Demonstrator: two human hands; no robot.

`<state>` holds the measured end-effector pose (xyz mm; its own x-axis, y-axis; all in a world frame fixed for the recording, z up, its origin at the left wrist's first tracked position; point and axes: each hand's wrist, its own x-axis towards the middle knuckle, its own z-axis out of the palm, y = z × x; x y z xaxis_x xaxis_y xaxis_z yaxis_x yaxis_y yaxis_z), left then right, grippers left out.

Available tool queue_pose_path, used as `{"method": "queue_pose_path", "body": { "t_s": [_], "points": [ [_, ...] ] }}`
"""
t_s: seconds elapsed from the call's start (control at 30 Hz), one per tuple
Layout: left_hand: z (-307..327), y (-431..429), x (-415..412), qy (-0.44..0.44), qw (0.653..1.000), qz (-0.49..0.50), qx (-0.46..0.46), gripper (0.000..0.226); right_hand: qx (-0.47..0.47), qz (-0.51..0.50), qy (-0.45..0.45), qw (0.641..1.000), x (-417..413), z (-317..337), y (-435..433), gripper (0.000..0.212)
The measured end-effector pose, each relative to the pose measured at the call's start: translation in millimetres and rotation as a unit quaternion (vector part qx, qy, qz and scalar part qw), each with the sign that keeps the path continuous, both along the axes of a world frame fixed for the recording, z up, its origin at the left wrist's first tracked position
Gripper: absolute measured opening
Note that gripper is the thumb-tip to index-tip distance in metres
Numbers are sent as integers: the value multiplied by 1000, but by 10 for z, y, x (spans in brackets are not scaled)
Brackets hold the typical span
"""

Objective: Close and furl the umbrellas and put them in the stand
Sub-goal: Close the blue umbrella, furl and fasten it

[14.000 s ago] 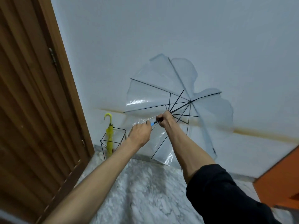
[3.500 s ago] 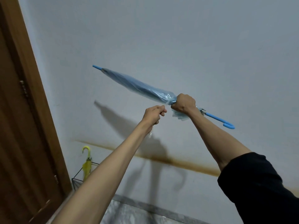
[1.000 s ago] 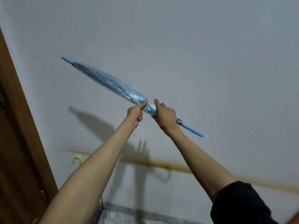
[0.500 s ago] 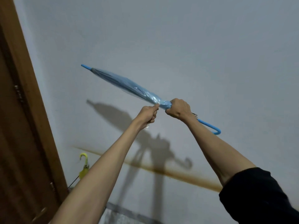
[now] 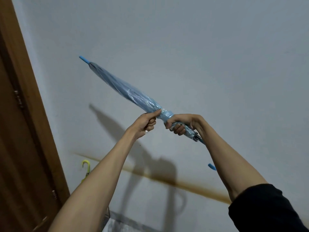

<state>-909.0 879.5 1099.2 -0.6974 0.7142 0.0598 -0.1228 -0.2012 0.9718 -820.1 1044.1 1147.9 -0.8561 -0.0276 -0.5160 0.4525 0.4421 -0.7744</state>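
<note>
Right hand (image 5: 182, 123): I am clenching it round the gathered lower end of the blue umbrella (image 5: 127, 91), just above the rib ends.
Left hand (image 5: 145, 122): I am pinching the furled canopy right beside the right hand, thumb on top, the other fingers curled under.
Position: I am holding the blue umbrella up in the air before the wall (image 5: 217, 56), slanting, its tip (image 5: 83, 58) pointing up-left and its hooked handle (image 5: 212, 166) showing below my right forearm.
Handling, judged: I am treating it as light and long. The shaft seems stiff and the plastic canopy thin, slick and springy, likely to unwind if the grip slackens.
Hold point, judged: I am favouring the waist at the tie band for furling and the hook for lowering it in.
Yellow umbrella (image 5: 86, 166): its hook is showing low beside the door frame (image 5: 41, 114); I cannot make out the stand.
Markings: I am finding no legible brand, label or writing.
</note>
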Motion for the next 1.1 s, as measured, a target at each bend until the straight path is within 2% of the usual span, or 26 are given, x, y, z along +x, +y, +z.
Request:
{"method": "queue_pose_path", "body": {
  "t_s": [0.07,0.1,0.13,0.2,0.23,0.27,0.33,0.37,0.4,0.43,0.5,0.57,0.67,0.77,0.87,1.0,1.1],
  "points": [
    [-22,35,-8,-11,999,36,-3,32,50,0,26,998,23,0,-38,14],
    [-37,57,-10,-28,998,59,3,33,78,-10,57,995,22,-2,-54,32],
    [-54,87,-8,-46,995,85,6,33,108,-26,94,989,-5,-30,-49,59],
    [-77,147,-1,-73,989,128,-1,31,223,-75,187,954,-62,-124,-109,111],
    [-86,177,4,-83,986,143,-5,30,303,-88,234,920,-91,-199,-164,129],
    [-89,209,5,-89,984,153,-7,28,409,-101,277,864,-128,-298,-218,140],
    [-73,265,7,-96,981,168,-12,28,603,-131,343,709,-153,-476,-326,146],
    [-58,283,11,-98,980,174,-21,28,644,-141,365,657,-152,-555,-356,142],
    [-44,291,6,-98,978,179,-32,28,660,-143,377,634,-175,-634,-358,136],
    [-31,292,2,-99,977,184,-44,28,666,-137,376,630,-165,-689,-368,127],
    [-13,288,-12,-95,975,192,-65,28,666,-124,349,647,-159,-794,-366,103],
    [-3,287,-25,-69,976,188,-91,27,641,-141,350,668,-142,-839,-362,70],
    [18,232,-42,23,981,150,-123,27,562,-186,383,709,-138,-763,-346,36],
    [57,120,-80,137,973,95,-162,27,453,-213,355,789,-157,-609,-283,29],
    [35,47,-100,186,965,74,-169,34,336,-192,308,869,-157,-426,-194,30],
    [33,-53,-58,130,984,63,-109,43,230,-165,276,919,-185,-218,-251,8],
    [119,-130,-13,85,993,40,-74,43,133,-168,264,940,-184,-99,-303,11]
  ]
}}
